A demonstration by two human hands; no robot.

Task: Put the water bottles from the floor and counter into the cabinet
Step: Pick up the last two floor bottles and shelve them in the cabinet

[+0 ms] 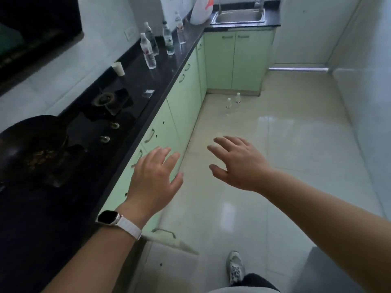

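Hands out front, both empty. Left hand flat, fingers spread, palm down, in front of the green cabinet doors below the counter edge; watch with a white strap on that wrist. Right hand same pose, fingers spread, over bare floor, gripping nothing. The two hands sit near each other, not touching.

Bottles: four on the black counter, all upright, well ahead of the hands. Nearest bottle has a red label; a second one stands just behind it by the wall. Green-label bottle is to their right, and the farthest bottle stands toward the sink corner. Two more bottles on the floor, upright, side by side near the corner cabinet: left one, right one.

Also on the counter: white cup, gas burner, dark wok with some food in it at near left. White bag beside the sink. One cabinet door low down near the left wrist stands ajar. Person's shoe at the bottom.
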